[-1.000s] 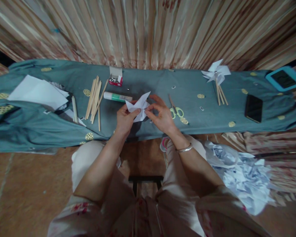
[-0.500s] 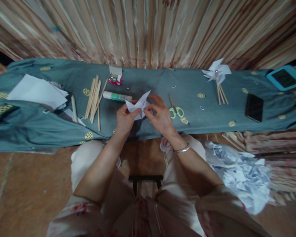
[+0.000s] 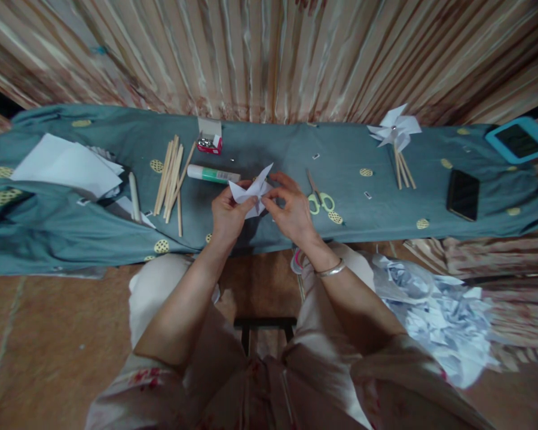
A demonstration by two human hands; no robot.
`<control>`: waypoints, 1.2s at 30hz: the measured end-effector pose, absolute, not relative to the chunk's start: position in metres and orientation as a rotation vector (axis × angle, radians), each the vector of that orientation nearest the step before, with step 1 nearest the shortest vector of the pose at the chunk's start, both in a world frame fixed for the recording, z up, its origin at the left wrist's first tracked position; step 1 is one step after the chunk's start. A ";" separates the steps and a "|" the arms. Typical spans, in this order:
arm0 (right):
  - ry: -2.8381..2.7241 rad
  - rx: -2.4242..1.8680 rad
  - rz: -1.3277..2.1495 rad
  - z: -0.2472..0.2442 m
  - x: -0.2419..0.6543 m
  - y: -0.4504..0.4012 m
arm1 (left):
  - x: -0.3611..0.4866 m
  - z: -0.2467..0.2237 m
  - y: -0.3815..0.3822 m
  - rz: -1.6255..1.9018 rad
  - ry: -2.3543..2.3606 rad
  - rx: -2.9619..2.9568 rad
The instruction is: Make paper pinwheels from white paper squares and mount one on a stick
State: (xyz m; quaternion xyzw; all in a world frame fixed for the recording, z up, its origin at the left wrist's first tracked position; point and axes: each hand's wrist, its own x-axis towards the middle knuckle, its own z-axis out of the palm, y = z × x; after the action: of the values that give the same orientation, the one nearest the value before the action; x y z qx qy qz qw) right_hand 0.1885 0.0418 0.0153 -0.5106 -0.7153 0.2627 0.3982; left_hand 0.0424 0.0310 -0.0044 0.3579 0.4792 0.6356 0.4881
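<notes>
A white paper pinwheel (image 3: 262, 179) is held between my two hands above the table's front half. My left hand (image 3: 228, 212) grips its left side, the thumb pressed on the paper. From the right, my right hand (image 3: 292, 206) pinches it near the centre with thumb and forefinger; whether a small pin sits in that pinch is hidden. A glue stick (image 3: 213, 174) lies just behind my left hand. Green-handled scissors (image 3: 319, 198) rest right of my right hand. Behind the glue stick stands an opened red-and-white box (image 3: 210, 142) with shiny metal pins in it.
Wooden sticks (image 3: 170, 179), white paper sheets (image 3: 63, 164) and a pale pen-like rod (image 3: 134, 196) lie at left. Right are pinwheels on sticks (image 3: 397, 131), a black phone (image 3: 463, 194) and a blue-framed device (image 3: 520, 140). Paper scraps (image 3: 448, 322) fill a bag on the floor.
Almost nothing differs. Both hands keep their hold on the paper pinwheel, and only a very slight shift of the view shows.
</notes>
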 end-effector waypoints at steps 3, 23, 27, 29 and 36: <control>-1.808 -1.307 0.670 0.016 0.189 0.042 | 0.042 -0.003 0.030 1.545 1.172 0.878; -1.809 -1.327 0.663 0.013 0.187 0.042 | 0.044 0.000 0.030 1.563 1.242 0.947; -1.814 -1.326 0.686 0.014 0.186 0.041 | 0.042 -0.001 0.031 1.555 1.265 0.940; -1.814 -1.325 0.681 0.014 0.186 0.041 | 0.042 -0.002 0.031 1.558 1.263 0.931; -1.815 -1.278 0.691 0.015 0.185 0.041 | 0.042 0.002 0.031 1.563 1.227 0.809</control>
State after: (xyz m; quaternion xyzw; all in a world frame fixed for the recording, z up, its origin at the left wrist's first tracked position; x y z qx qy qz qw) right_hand 0.1847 0.0408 0.0151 -0.5044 -0.7165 0.2726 0.3973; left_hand 0.0419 0.0307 0.0024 0.3314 0.5024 0.6400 0.4777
